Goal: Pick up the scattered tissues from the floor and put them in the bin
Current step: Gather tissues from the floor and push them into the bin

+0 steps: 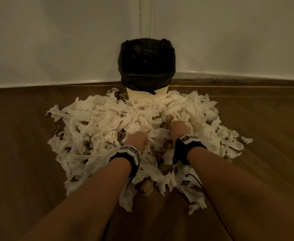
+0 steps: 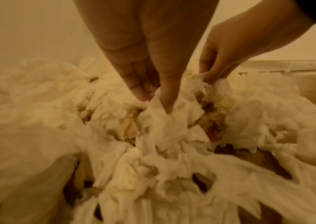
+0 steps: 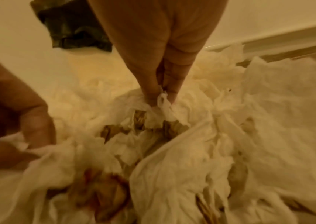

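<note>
A big heap of white tissues (image 1: 108,119) covers the wooden floor in front of a cream bin (image 1: 147,94) lined with a black bag (image 1: 146,63). Both hands are down in the middle of the heap. My left hand (image 1: 136,138) pinches a bunch of tissue (image 2: 165,121) between thumb and fingers (image 2: 140,91). My right hand (image 1: 178,127) pinches another tuft of tissue (image 3: 163,103) with its fingertips pressed together. In the right wrist view the left hand (image 3: 19,121) grips tissue at the left edge. Brown crumpled scraps (image 3: 140,121) show under the white tissues.
The bin stands in a room corner against white walls (image 1: 55,40) with a skirting board (image 1: 247,75). Bare wooden floor (image 1: 21,127) lies on both sides of the heap. A dark cable (image 1: 212,202) runs from the right wristband across the floor.
</note>
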`<act>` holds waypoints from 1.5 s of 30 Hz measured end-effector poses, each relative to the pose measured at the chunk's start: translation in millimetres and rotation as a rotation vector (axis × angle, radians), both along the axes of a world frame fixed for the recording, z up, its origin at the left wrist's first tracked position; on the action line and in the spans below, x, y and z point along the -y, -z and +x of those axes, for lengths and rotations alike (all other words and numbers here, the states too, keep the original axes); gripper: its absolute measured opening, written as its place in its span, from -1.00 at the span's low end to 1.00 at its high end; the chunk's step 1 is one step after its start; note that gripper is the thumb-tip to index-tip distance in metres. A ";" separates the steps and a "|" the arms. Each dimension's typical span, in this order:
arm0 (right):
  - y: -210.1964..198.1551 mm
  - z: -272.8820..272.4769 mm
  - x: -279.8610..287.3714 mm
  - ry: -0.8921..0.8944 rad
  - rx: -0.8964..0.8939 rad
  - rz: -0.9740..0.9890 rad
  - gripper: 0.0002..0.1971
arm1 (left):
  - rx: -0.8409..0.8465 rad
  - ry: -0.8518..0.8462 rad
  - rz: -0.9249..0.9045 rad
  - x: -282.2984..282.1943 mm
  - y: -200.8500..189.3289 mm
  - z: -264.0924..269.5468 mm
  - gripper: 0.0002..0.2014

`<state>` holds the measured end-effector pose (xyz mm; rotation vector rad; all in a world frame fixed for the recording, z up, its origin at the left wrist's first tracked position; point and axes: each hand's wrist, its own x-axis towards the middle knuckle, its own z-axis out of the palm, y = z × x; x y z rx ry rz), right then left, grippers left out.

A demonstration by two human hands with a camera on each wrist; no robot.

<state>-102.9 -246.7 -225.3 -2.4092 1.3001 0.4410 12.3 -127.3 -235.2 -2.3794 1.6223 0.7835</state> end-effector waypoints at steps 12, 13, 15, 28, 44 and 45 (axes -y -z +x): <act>-82.3 -21.4 12.8 0.555 0.689 0.391 -0.78 | -0.071 -0.241 -0.238 3.4 -90.1 18.8 -0.65; -90.7 -23.2 9.0 0.639 0.804 0.493 -0.80 | -0.069 -0.248 -0.264 1.4 -99.4 18.1 -0.65; -106.2 -27.4 1.2 0.713 0.981 0.644 -0.73 | -0.056 -0.246 -0.287 -5.4 -117.6 16.3 -0.64; -210.7 -47.3 -34.2 0.576 1.202 0.441 -0.86 | -0.042 -0.355 -0.740 -49.2 -232.3 8.9 -0.80; -283.2 -12.8 -22.7 0.461 1.331 0.057 -0.84 | -0.066 -0.341 -1.088 -30.4 -305.9 28.4 -0.85; -285.4 -6.6 -17.3 0.455 1.338 0.058 -0.84 | -0.077 -0.338 -1.098 -23.9 -307.8 30.5 -0.85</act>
